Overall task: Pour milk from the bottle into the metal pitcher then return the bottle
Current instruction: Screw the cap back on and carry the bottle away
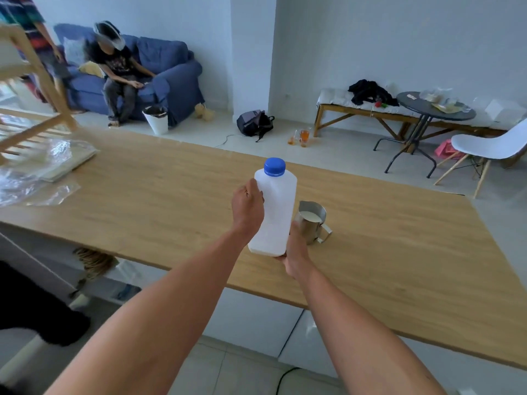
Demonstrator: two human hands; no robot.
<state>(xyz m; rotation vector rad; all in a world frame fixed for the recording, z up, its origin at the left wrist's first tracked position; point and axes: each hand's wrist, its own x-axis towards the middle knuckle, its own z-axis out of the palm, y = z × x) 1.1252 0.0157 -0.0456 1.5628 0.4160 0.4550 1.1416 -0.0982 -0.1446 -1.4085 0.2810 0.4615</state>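
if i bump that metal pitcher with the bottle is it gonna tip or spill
Probably slides rather than tips: the metal pitcher looks squat and stands upright on the wooden table. Milk sits fairly high inside, so a sharp knock could slosh. Its handle could catch.

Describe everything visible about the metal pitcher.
The metal pitcher is a small, shiny steel jug with a pour spout at its far rim and a loop handle on its right. It stands upright on the wooden table, holding white milk. The milk bottle stands just left of it; whether the right hand touches it is unclear.
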